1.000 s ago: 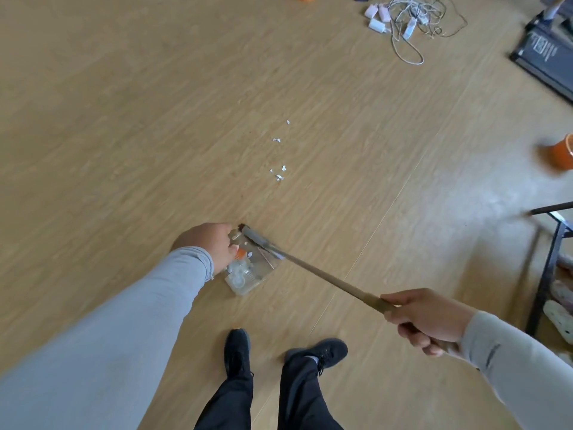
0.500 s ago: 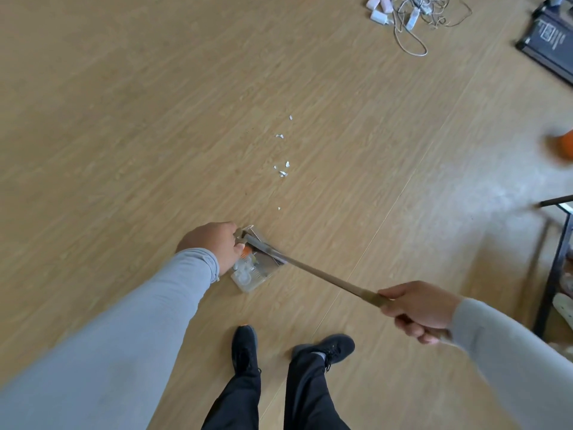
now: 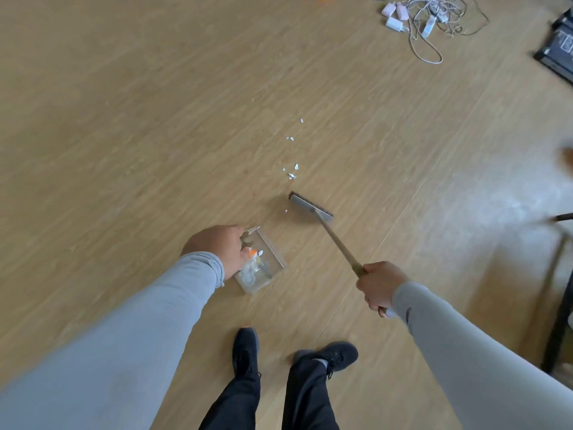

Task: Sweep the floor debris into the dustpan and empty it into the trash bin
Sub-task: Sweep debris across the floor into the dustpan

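A clear plastic dustpan (image 3: pixel 269 264) sits on the wood floor with white and orange scraps inside. My left hand (image 3: pixel 218 246) grips its left side. My right hand (image 3: pixel 379 285) is closed on the wooden handle of a small broom (image 3: pixel 311 207). The brush head rests on the floor up and to the right of the dustpan, apart from it. Several white paper scraps (image 3: pixel 291 172) lie just beyond the brush, with one tiny bit (image 3: pixel 286 211) beside its near edge. No trash bin is in view.
A tangle of white cables and chargers (image 3: pixel 428 17) lies at the far right. A dark flat device (image 3: pixel 558 51) is at the right edge. A black metal rack (image 3: pixel 558 305) stands at the right. My two black shoes (image 3: pixel 294 355) are below the dustpan.
The broom head has left the dustpan and swung up and right onto the floor near the scraps. My right hand moved up with it. The dustpan and left hand stayed put.
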`<state>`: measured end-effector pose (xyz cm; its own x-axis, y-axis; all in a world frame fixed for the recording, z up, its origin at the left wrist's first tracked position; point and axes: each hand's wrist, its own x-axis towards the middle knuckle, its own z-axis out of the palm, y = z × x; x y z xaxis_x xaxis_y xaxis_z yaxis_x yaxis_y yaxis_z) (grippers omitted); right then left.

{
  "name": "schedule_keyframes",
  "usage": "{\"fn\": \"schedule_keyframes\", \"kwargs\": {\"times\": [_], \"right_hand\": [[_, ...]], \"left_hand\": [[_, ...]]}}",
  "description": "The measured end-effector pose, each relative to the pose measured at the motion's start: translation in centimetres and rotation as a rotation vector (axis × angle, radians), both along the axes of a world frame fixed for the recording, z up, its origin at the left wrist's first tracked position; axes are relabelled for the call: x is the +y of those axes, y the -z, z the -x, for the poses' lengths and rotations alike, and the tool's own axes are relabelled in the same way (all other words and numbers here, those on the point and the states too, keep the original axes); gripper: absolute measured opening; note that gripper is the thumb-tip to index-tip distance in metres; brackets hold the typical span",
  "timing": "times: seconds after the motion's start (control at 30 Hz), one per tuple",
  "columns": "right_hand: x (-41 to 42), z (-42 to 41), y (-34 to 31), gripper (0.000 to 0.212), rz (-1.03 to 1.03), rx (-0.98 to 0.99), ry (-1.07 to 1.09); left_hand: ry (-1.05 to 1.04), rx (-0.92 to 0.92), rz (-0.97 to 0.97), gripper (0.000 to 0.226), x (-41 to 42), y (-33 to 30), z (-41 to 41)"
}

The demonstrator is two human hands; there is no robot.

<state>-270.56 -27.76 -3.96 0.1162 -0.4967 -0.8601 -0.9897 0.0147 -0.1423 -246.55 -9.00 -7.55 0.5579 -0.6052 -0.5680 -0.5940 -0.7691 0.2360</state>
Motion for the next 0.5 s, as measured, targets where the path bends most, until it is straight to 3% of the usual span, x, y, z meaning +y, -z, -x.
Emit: {"fn": "schedule_keyframes", "kwargs": {"times": [0.1,0.2,0.33,0.5], "right_hand": [[1.5,-0.4,1.3,0.033,-0.050,0.055,-0.153],[1.7,2.1,-1.3,0.035,-0.144,0.086,-0.190],[-1.8,7.8,-7.4,0.041,-0.225,0.065,0.097],[-0.6,9.3,-8.7,0.050,-0.174,0.018,0.124]], "left_hand": [[0.001,0.000,0.001,0.031,-0.4,0.3,-0.1],[0.008,-0.012,0.005,0.031,-0.7,0.2,-0.2],[0.016,-0.012,-0.010,0.037,-0.4,-0.1,-0.1],[0.009,-0.019,-0.007,0.043,-0.1,-0.1,0.0]]}}
